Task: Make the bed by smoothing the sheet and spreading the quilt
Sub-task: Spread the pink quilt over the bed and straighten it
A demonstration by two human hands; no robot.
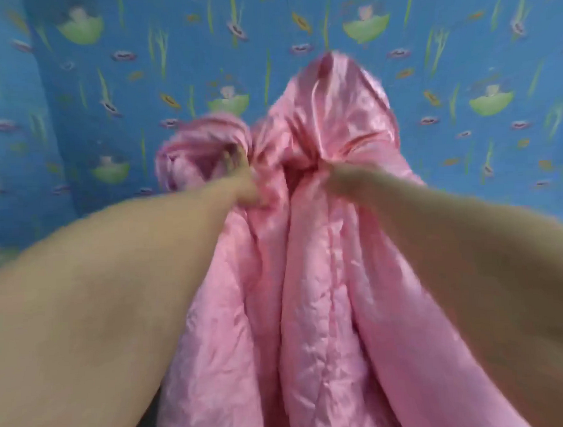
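1. The pink quilt (308, 276) lies bunched up on the blue sheet (107, 91).
2. The left hand (240, 183) squeezes a bunch of quilt.
3. The right hand (346, 178) squeezes another bunch just beside it.

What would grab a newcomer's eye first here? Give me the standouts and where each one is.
A shiny pink quilt runs bunched up the middle of the view, from the bottom edge to a peak near the top. The left hand and right hand clutch its folds side by side at centre. Behind it spreads a blue sheet printed with green and purple shapes.
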